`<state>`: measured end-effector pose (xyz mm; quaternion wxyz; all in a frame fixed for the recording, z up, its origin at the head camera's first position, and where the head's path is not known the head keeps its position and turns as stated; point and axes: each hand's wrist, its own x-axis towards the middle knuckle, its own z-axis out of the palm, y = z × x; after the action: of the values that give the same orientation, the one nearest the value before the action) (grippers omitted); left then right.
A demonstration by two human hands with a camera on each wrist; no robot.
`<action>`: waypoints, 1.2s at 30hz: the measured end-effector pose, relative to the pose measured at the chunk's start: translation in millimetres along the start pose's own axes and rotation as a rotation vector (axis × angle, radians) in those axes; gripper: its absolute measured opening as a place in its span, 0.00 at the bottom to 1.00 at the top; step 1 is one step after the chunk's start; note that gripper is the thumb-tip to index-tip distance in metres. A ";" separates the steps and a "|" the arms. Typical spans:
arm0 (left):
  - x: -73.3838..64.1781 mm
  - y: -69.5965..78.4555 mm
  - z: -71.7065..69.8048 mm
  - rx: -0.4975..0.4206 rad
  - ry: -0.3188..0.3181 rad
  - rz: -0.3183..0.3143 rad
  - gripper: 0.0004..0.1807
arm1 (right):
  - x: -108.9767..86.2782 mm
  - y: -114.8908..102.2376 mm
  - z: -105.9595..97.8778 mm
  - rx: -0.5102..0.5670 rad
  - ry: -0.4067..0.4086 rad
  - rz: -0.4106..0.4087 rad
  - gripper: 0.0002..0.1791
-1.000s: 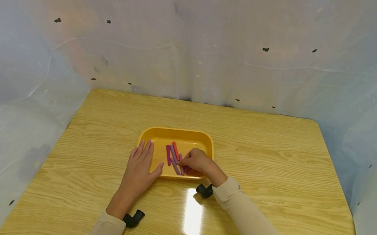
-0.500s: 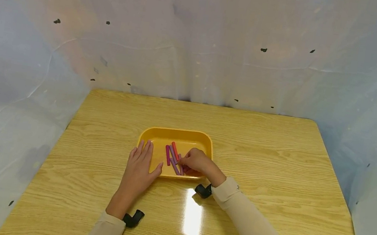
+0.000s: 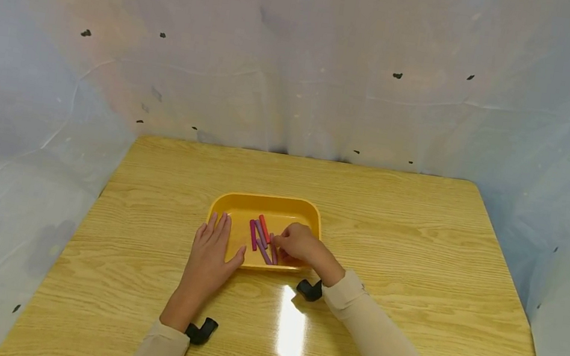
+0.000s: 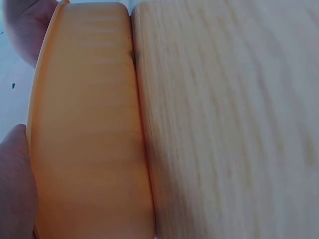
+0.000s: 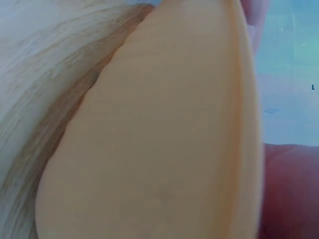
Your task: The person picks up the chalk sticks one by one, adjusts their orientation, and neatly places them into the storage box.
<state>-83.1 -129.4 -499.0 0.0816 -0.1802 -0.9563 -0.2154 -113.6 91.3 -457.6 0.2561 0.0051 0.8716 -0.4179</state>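
Observation:
A yellow-orange tray (image 3: 246, 202) holds several short coloured sticks, perhaps crayons or chalks. Magenta (image 3: 253, 235) and red (image 3: 264, 228) sticks lie beside purple ones (image 3: 263, 252), some crossing or touching. My left hand (image 3: 210, 252) rests over the tray's left edge, fingers extended and thumb spread inside. Bent at the fingers, my right hand (image 3: 300, 243) reaches over the near right side, fingertips at the upper end of the rightmost purple stick (image 3: 273, 252). Whether it pinches that stick is hidden. Both wrist views show mainly the tray's outer wall (image 4: 89, 119), with parts of the hands beyond the rim.
The tray stands on a wood-grain table (image 3: 392, 229). Pale sheeting (image 3: 302, 53) with dark marks hangs behind and at both sides. Black wrist devices (image 3: 201, 331) sit below each hand. A bright reflection shines on the near tabletop.
My right hand's fingertips have shifted slightly up and away from the lower sticks, showing more of the rightmost purple stick. My left hand and the tray stay nearly still.

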 end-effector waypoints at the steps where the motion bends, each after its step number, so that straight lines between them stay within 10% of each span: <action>1: -0.1 0.1 -0.1 -0.001 0.000 0.000 0.42 | -1.7 -1.2 -0.9 -0.004 0.002 -0.004 0.18; 20: 0.3 -1.4 2.0 -0.008 0.008 0.013 0.43 | -36.6 18.6 -47.9 0.194 -0.023 -0.204 0.17; 36: 0.5 -3.1 3.3 -0.009 0.005 0.012 0.43 | -70.9 67.9 -81.4 0.322 0.006 -0.189 0.19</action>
<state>-85.1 -130.4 -503.1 0.0846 -0.1858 -0.9540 -0.2198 -72.9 209.6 -432.6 0.2087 -0.0348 0.7909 -0.5742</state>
